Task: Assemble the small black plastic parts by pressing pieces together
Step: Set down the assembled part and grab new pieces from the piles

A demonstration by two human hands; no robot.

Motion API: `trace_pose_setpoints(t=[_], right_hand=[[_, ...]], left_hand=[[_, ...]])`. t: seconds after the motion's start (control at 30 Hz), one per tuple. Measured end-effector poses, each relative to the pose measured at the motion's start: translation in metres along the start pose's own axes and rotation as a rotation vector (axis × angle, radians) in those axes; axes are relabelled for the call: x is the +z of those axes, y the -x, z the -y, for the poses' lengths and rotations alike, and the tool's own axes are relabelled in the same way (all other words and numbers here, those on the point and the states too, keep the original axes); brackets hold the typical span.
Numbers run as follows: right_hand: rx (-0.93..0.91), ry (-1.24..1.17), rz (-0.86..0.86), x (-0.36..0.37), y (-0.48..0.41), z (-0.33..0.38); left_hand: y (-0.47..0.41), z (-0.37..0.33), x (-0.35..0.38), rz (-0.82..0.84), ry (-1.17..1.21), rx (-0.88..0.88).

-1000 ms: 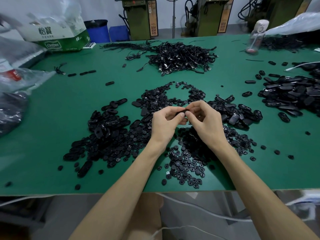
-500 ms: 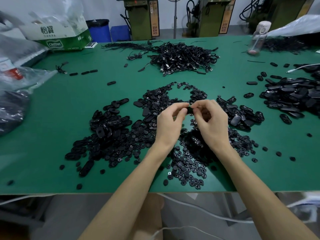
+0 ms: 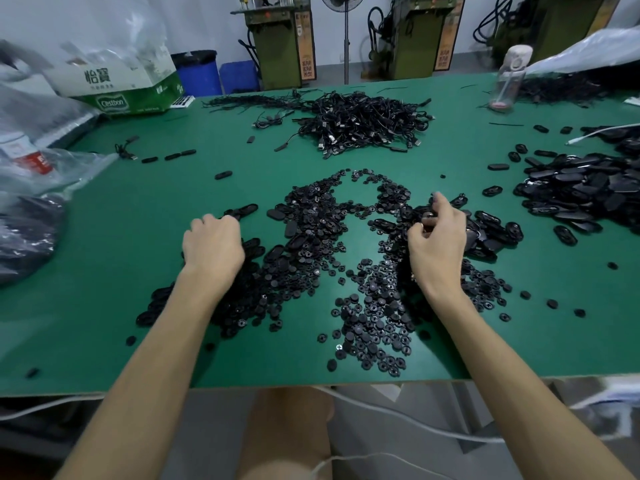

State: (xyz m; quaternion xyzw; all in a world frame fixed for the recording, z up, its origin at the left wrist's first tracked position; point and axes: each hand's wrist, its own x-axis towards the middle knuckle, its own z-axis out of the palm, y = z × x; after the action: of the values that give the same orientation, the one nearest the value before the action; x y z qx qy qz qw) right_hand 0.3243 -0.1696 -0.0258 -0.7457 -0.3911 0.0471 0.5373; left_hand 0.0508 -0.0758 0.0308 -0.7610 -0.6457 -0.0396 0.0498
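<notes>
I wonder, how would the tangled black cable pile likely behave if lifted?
Probably floppy: the cable pile lies in thin, loose loops. It would likely snag, since strands interlace, so several may rise together. Probably light for its bulk, being slender cords.

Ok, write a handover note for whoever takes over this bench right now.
Left hand: knuckles up on the left oval pile, fingers hidden.
Right hand: fingers curled at the right oval pile; grip unclear.
Round pieces lie between, on the green table.
Done: count unknown; no piece is held between the hands.
Left: pick parts, press together; large piles remain.
</notes>
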Motion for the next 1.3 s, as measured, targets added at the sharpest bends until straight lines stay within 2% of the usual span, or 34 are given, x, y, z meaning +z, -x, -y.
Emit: trace_pose_setpoints(t=[0.17, 0.27, 0.37, 0.47, 0.53, 0.67, 0.73, 0.8, 0.93, 1.07, 1.3], right_hand=[[-0.212, 0.278, 0.158, 0.006, 0.005, 0.0], [-0.268, 0.485, 0.271, 0.012, 0.007, -0.002], [-0.285, 0.535, 0.283, 0.015, 0.007, -0.004], [-0.272, 0.52, 0.234, 0.015, 0.007, -0.004], [-0.253, 0.517, 0.233, 0.015, 0.006, -0.003], [-0.275, 0.463, 0.206, 0.012, 0.006, -0.001], [-0.28, 0.362, 0.147, 0.009, 0.007, 0.002], [-0.295, 0.276, 0.103, 0.006, 0.008, 0.004], [-0.325, 0.105, 0.146, 0.003, 0.009, 0.005], [-0.332, 0.048, 0.164, 0.004, 0.008, 0.004], [-0.345, -0.036, 0.178, 0.003, 0.009, 0.004]], left_hand=[[-0.001, 0.005, 0.012, -0.088, -0.113, 0.043], [-0.005, 0.007, 0.016, -0.115, -0.077, 0.026], [-0.005, 0.006, 0.015, -0.182, 0.049, 0.022], [-0.002, -0.007, 0.006, -0.191, 0.343, 0.05], [0.002, -0.021, 0.001, -0.149, 0.643, 0.066], [0.016, -0.061, -0.002, 0.21, 1.402, 0.028], [0.02, -0.079, 0.002, 0.317, 1.618, -0.008], [0.02, -0.096, 0.006, 0.362, 1.727, -0.041], [0.017, -0.119, 0.014, 0.471, 1.826, -0.039], [0.016, -0.132, 0.026, 0.426, 1.82, -0.035], [0.02, -0.135, 0.038, 0.346, 1.789, 0.074]])
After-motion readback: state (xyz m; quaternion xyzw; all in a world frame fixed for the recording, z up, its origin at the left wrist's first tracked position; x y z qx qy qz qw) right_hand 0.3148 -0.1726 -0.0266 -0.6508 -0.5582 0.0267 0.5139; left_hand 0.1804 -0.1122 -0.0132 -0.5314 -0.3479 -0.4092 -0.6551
